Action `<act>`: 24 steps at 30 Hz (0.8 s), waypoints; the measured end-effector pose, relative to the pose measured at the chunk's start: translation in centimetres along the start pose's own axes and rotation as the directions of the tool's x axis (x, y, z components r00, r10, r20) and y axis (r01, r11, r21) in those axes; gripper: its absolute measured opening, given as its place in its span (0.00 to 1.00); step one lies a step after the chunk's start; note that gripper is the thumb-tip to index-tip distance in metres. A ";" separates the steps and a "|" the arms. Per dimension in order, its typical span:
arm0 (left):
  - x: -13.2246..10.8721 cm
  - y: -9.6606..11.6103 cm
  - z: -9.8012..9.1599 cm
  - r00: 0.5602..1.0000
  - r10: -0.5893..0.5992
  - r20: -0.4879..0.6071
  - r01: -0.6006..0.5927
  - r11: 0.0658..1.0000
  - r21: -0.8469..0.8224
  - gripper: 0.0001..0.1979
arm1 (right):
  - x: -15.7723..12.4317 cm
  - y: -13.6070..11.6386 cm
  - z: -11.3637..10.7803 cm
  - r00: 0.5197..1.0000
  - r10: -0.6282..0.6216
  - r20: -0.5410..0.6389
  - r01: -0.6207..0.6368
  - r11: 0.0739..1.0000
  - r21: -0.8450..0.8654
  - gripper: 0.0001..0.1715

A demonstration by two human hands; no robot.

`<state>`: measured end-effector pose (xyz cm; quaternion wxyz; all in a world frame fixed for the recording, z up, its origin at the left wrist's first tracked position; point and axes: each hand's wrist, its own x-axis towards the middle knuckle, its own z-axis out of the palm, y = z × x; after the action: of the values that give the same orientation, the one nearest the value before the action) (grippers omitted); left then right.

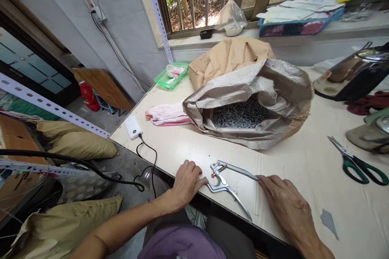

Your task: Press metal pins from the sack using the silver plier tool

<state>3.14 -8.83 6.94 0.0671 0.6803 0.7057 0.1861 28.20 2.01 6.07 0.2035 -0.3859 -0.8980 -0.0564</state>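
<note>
"What takes up the most room?"

"The pale cream, smooth-topped table [288,162], and on it the wide-mouthed, silver-grey woven sack [227,89], open toward the person and showing a heap of small dark metal pieces [240,113]."

"Then?"

"The green-handled metal scissors [361,166], well to the right. In front of the sack, near the table's edge, lie the silver metal spring pliers [225,186], their two long handles splayed."

"And the hands?"

"The right hand [285,202] is half curled, fingertips at the end of the upper handle [240,169]; whether it truly grips, I can't tell. The left hand [187,184] is loosely bent, thumb reaching to the pliers' left end; I can't tell what, if anything, it pinches."

"How would you handle them well?"

"I'd steady the head with the left hand, keep those fingertips out of the gap, and hold near the handle ends, where leverage should be best. The lower handle [240,201] looks free, so I'd gather it in before any squeeze."

"Anything smaller?"

"A flat, irregular grey scrap [329,223] right of the right hand, and a tiny red part [213,175] on the pliers."
</note>
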 end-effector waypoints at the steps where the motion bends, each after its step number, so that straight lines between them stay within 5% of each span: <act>1: -0.1 -0.6 -0.3 0.998 -0.008 0.063 0.010 0.999 -0.030 0.08 | 0.1 -0.1 0.0 1.000 0.000 0.003 0.000 1.000 -0.003 0.17; 6: -0.2 -2.7 -1.0 0.951 0.122 0.285 -0.057 0.973 -0.225 0.05 | 0.5 -0.7 0.3 1.000 0.013 0.006 -0.013 1.000 -0.024 0.16; 15: -2.0 -2.8 -1.9 0.951 0.204 0.231 -0.178 0.976 -0.129 0.06 | 0.4 -1.3 0.0 0.997 0.058 0.043 -0.057 0.998 -0.011 0.17; 24: -6.9 -3.2 -0.5 0.871 0.386 0.304 -0.422 0.905 0.058 0.06 | 1.1 -1.3 0.6 0.998 0.055 0.001 -0.055 0.998 0.005 0.17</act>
<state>0.42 -15.70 5.14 0.0859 0.8353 0.5405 0.0525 26.40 1.95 6.03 0.2055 -0.4100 -0.8874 -0.0481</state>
